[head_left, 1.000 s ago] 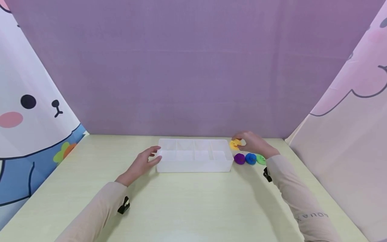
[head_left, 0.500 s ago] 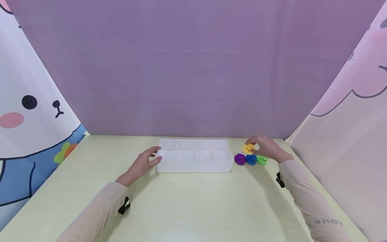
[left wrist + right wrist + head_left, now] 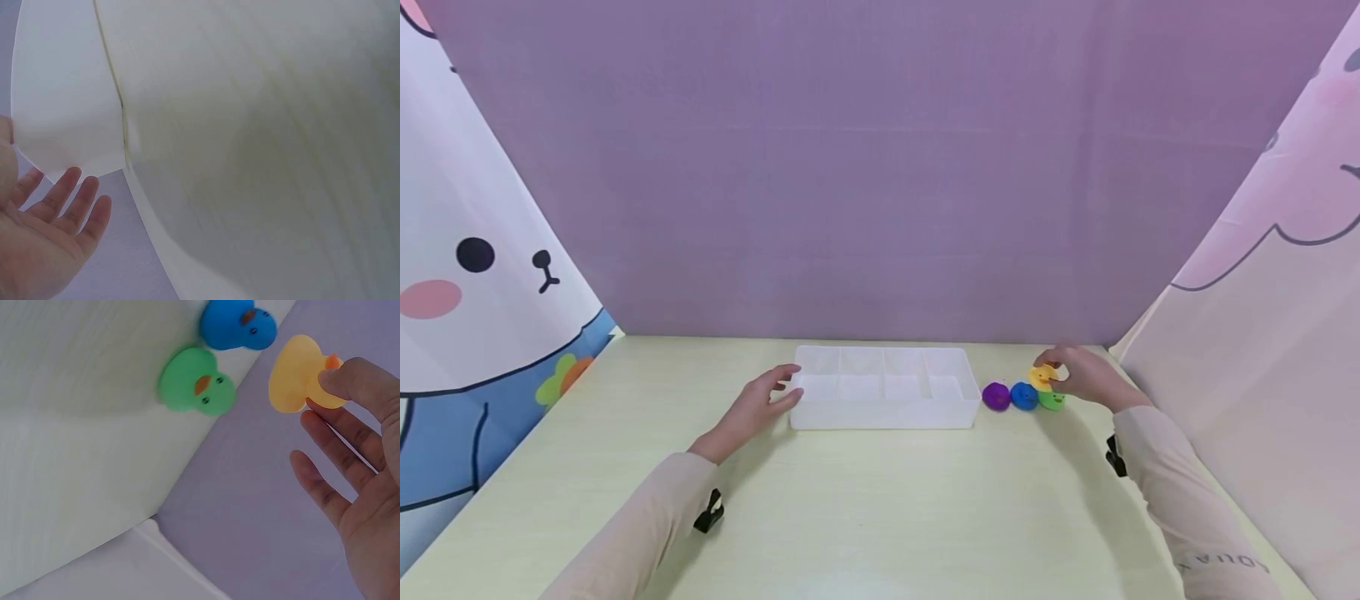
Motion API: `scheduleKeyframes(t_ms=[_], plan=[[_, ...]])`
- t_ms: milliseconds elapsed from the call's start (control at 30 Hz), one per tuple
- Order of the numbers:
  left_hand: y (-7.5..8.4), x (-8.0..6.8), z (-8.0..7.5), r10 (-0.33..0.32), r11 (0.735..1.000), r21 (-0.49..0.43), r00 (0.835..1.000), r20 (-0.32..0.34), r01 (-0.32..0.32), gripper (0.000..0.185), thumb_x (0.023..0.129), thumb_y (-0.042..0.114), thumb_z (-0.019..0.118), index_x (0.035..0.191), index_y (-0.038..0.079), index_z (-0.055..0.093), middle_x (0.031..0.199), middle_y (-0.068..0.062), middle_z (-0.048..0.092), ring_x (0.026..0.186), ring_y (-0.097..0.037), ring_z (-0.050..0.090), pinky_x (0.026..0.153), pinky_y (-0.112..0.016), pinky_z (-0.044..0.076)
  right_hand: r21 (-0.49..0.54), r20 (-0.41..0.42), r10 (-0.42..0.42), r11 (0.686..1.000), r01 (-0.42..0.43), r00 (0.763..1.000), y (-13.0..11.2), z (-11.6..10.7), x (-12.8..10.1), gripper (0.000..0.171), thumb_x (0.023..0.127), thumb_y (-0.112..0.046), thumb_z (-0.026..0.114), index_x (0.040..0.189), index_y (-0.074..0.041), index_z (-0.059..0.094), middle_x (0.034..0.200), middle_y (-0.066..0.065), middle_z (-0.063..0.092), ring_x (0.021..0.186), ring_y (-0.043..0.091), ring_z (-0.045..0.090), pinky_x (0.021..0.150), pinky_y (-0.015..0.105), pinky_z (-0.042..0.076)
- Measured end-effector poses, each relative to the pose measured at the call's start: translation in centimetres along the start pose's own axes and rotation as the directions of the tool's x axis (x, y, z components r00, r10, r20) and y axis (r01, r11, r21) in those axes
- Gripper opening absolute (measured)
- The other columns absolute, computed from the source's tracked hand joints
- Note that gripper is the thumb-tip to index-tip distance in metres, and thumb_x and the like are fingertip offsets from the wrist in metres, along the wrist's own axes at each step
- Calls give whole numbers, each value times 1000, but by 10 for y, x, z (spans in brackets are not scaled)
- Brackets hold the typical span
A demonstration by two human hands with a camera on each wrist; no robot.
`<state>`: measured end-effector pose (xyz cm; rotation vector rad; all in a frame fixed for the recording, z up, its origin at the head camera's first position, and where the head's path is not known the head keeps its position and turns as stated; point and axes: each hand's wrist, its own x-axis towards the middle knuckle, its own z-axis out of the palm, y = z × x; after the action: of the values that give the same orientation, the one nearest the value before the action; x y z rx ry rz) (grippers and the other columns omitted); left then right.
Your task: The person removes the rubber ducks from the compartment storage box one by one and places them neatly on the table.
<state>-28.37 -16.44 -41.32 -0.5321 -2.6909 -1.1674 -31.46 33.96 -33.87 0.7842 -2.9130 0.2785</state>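
Observation:
My right hand (image 3: 1086, 375) pinches a yellow toy duck (image 3: 1042, 377) between thumb and forefinger, just above the green duck (image 3: 1052, 400) at the right end of a row. The right wrist view shows the yellow duck (image 3: 302, 374) held in the air by the fingertips (image 3: 350, 378), with the green duck (image 3: 197, 382) and blue duck (image 3: 237, 325) on the table below. A purple duck (image 3: 996, 396) and the blue duck (image 3: 1023, 396) complete the row. My left hand (image 3: 760, 402) lies with straight fingers against the left end of a clear divided plastic box (image 3: 820, 417); its open palm (image 3: 44, 244) holds nothing.
The pale yellow-green table (image 3: 865, 517) is walled by a purple backdrop (image 3: 880, 167) and cartoon-printed curtains on the left (image 3: 475, 292) and right (image 3: 1262, 333). The box's compartments hold nothing that I can see.
My right hand has carried the yellow duck rightward from beside the box's right end to above the green duck. The left hand has stayed still.

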Motion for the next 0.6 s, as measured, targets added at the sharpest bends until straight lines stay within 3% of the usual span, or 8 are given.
scheduleKeyframes(t_ms=[600], plan=[[-2,1,0,18,1000,0,1000,-18,-18,45,90,19,56,130,0,45,124,-26,52,107,-42,54,88,-53,47,22,20,106,994,-107,994,29,-7,-21,30,72,2,70,101,1,65,97,14,65,87,29,58,77,47,50]])
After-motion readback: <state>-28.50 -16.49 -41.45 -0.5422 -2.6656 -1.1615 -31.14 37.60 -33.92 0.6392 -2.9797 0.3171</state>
